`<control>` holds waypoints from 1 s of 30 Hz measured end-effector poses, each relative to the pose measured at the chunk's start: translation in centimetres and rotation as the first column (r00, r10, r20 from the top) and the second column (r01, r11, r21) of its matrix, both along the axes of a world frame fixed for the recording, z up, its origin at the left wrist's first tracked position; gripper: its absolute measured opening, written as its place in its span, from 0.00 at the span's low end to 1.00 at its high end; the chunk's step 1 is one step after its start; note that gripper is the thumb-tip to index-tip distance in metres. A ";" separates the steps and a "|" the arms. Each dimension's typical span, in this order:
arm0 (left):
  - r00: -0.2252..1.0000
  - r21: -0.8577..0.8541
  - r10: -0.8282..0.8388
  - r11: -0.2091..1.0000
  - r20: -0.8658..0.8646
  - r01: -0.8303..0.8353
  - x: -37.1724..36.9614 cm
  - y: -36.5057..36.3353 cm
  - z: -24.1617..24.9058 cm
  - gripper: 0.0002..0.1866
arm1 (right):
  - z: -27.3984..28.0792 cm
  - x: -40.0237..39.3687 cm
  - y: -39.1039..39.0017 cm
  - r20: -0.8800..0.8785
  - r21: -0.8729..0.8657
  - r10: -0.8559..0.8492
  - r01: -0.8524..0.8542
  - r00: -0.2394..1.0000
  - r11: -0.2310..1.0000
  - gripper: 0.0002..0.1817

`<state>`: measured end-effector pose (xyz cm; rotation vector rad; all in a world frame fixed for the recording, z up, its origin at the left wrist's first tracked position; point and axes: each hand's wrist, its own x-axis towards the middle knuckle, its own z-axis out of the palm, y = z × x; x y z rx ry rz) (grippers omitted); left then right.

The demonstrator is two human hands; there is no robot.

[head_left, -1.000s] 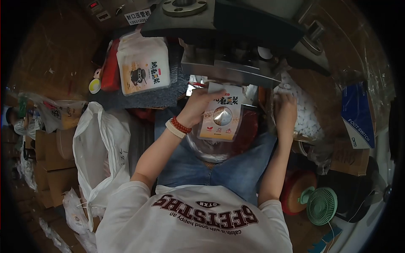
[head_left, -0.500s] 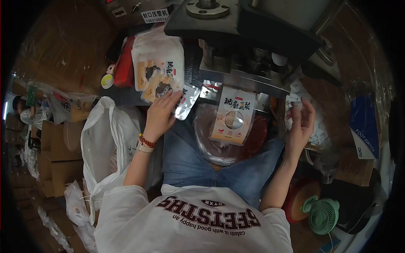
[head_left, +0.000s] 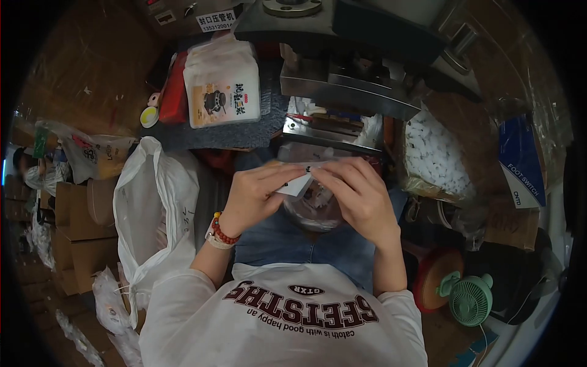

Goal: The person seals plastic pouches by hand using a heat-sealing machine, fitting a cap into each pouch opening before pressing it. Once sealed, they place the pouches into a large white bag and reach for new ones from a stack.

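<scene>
Over my lap, both hands meet at a flat printed pouch (head_left: 296,186), seen nearly edge-on. My left hand (head_left: 260,199) grips it from the left with closed fingers. At its upper corner the fingers of my right hand (head_left: 361,199) are pinched together, covering that part. Anything small between those fingertips is hidden. Below the hands lies a clear plastic bag (head_left: 315,211). Straight ahead stands the metal press (head_left: 348,85), with a shiny steel plate (head_left: 330,131) under it. A stack of printed pouches (head_left: 223,101) rests to its left.
A box of small white plastic pieces (head_left: 437,156) stands right of the press. A white sack (head_left: 140,214) gapes open at my left. A green fan (head_left: 471,300) sits at lower right, and a blue FOOT SWITCH box (head_left: 520,162) is at far right.
My left hand has come from the stack to my lap with a pouch. My right hand has moved in from beside the white pieces. The pouch standing before the press is out of sight.
</scene>
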<state>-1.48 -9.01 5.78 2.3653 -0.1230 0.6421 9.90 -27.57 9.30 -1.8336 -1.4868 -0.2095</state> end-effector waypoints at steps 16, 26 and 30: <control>0.877 -0.968 -0.416 0.038 -0.242 -0.249 10.9 -1.4 -3.9 0.15 | -6.0 10.8 -7.6 0.248 -0.258 -0.709 0.751 0.660 0.608 0.12; 0.809 0.158 0.579 0.812 -0.096 -0.562 7.0 6.0 -4.7 0.36 | -6.5 11.5 -7.7 0.197 -0.291 -0.673 0.698 0.713 0.654 0.14; 0.874 0.474 0.471 0.800 -0.120 -0.367 1.2 8.3 -5.7 0.32 | -7.0 11.3 -7.2 0.157 0.001 -0.759 0.769 0.631 0.639 0.15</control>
